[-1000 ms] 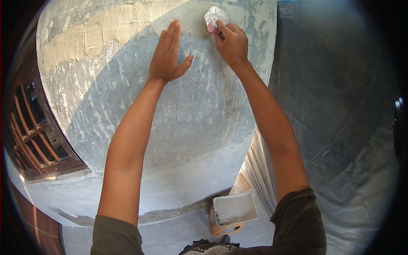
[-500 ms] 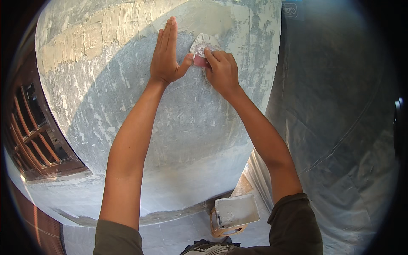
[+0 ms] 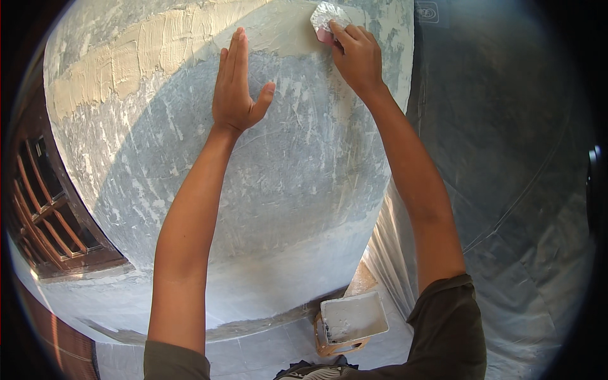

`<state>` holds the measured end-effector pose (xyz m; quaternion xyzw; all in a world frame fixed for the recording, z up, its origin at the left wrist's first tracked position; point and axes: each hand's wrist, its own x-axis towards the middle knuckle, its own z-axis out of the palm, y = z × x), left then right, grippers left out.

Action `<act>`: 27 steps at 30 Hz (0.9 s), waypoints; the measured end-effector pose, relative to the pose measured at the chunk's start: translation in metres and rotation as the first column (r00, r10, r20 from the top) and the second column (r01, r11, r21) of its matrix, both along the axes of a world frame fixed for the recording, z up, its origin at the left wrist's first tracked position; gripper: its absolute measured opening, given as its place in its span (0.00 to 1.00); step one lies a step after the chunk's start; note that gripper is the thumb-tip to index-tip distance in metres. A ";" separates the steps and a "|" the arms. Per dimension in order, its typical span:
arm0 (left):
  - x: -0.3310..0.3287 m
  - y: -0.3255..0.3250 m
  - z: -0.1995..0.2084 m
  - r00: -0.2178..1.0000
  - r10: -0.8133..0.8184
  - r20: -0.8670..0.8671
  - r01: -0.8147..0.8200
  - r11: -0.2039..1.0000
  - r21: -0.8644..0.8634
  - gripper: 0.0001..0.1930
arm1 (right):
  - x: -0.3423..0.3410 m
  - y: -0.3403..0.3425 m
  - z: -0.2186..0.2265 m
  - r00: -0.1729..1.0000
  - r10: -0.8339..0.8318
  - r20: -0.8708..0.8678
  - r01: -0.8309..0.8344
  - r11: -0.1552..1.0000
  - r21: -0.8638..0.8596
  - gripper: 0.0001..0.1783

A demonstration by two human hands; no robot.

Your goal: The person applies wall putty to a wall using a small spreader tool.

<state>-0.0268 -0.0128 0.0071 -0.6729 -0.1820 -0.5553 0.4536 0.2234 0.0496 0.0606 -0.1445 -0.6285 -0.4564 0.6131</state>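
My right hand (image 3: 361,56) is closed around the pink handle of a putty knife (image 3: 328,18), whose wide blade is smeared with pale filler. The blade lies at the wall near the top right, on a band of fresh cream filler (image 3: 288,28). With fingers stretched upward and thumb apart, my left hand (image 3: 234,92) holds nothing; it is against or just off the grey, patchy wall (image 3: 278,171), left of the knife. Whether its palm touches the wall, I cannot tell.
Below me a pale rectangular tub (image 3: 373,313) with filler in it stands on a small stool (image 3: 339,347). Clear plastic sheeting (image 3: 500,190) hangs on the right, beyond the wall's edge. A brown wooden window frame (image 3: 60,215) is at the left.
My right hand has moved up and to the right with the putty knife, away from my left hand. My left hand has shifted slightly left, its thumb now free of the knife.
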 end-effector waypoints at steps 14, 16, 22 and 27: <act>-0.003 0.000 0.002 1.000 -0.004 -0.009 0.004 1.000 -0.006 0.43 | -0.028 -0.024 -0.115 0.981 0.195 -0.004 -0.190 0.951 -0.244 0.26; -0.001 0.001 0.000 1.000 -0.008 -0.006 0.008 1.000 -0.010 0.44 | -0.027 -0.029 -0.111 0.951 0.309 -0.015 -0.299 0.909 -0.291 0.25; 0.001 -0.001 0.002 1.000 -0.022 0.005 0.022 1.000 -0.012 0.44 | -0.010 -0.015 -0.007 0.986 0.153 -0.070 -0.157 0.985 -0.065 0.22; 0.003 0.000 0.001 1.000 -0.023 0.017 0.023 0.999 -0.022 0.44 | -0.013 0.005 -0.004 0.999 0.036 0.027 -0.036 0.999 -0.012 0.21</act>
